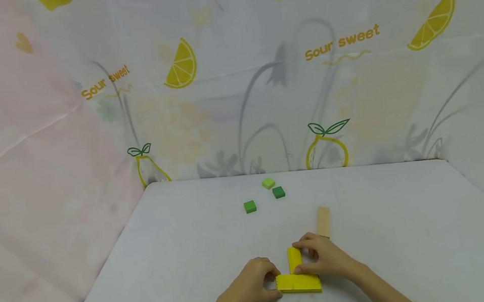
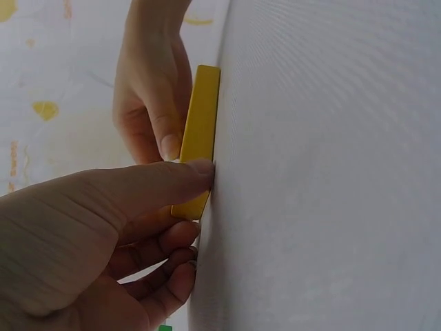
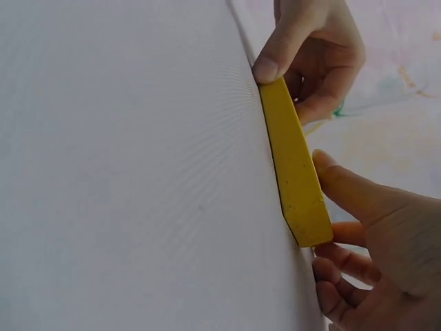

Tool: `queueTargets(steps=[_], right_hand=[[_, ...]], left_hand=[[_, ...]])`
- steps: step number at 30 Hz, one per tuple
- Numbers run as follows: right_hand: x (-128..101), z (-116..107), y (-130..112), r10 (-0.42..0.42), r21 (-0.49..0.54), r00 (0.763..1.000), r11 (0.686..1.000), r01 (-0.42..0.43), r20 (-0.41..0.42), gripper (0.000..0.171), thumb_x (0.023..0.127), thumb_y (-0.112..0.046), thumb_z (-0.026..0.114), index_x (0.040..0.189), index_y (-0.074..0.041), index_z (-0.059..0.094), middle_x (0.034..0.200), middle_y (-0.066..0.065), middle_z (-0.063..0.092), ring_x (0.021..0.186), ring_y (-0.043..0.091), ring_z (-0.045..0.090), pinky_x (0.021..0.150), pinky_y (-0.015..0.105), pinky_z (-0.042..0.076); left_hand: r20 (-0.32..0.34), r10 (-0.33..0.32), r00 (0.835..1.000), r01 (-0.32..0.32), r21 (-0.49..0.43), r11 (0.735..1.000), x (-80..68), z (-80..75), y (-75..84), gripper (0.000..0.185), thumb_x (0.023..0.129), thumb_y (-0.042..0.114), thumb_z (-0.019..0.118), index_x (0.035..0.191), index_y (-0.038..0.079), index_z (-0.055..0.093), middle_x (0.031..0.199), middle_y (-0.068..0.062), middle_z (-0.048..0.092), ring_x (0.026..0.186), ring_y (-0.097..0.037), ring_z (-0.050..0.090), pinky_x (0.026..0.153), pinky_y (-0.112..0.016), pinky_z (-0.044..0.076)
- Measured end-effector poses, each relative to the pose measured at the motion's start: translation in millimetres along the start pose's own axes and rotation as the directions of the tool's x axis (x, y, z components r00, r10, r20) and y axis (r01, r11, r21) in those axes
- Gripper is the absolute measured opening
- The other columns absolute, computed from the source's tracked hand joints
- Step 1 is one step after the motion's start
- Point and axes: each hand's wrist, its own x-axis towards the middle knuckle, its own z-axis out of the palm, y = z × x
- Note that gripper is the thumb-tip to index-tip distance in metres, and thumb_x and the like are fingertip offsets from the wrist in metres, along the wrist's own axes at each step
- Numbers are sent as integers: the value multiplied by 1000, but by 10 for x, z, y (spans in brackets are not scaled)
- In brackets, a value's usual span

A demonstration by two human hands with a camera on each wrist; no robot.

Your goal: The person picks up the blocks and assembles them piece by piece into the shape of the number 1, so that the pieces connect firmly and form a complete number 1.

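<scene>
A long yellow block (image 1: 298, 285) lies crosswise on the white table near its front. At its left end, my left hand (image 1: 255, 284) pinches it between thumb and fingers; the left wrist view shows the thumb (image 2: 182, 176) across the block's face. A second yellow block (image 1: 294, 259) points away from the long one and meets its far side near the middle. My right hand (image 1: 325, 258) holds this second block with thumb and forefinger. In the right wrist view the long block (image 3: 293, 165) hides the second one.
A plain wooden block (image 1: 323, 221) lies just beyond my right hand. Farther back are a light green block (image 1: 268, 182), a dark green block (image 1: 278, 192) and a mid-green block (image 1: 250, 206). A lemon-printed cloth (image 1: 236, 106) hangs behind the white table (image 1: 180, 240).
</scene>
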Motion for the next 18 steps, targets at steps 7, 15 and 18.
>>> queueTargets(steps=[7,15,18], right_hand=[[-42,-22,-40,13,-44,1000,999,-12,26,59,81,-38,72,120,5,60,103,5,54,76,7,43,62,20,40],[-51,-23,-35,26,-25,1000,999,-25,18,57,82,-35,71,120,6,60,99,3,54,74,6,43,61,20,39],[-50,-17,-47,25,-2,1000,1000,-25,7,56,82,-33,72,118,7,60,95,2,53,72,5,42,60,19,39]], left_hand=[[5,-16,1000,15,9,1000,2,-10,21,24,71,16,80,91,7,70,79,11,58,75,2,46,72,-17,43],[11,-31,999,31,8,999,6,-3,25,24,71,16,81,91,7,70,78,11,57,74,2,46,71,-17,43],[14,-28,999,28,9,1000,9,5,19,24,71,17,81,91,7,70,78,11,57,74,2,46,71,-17,43]])
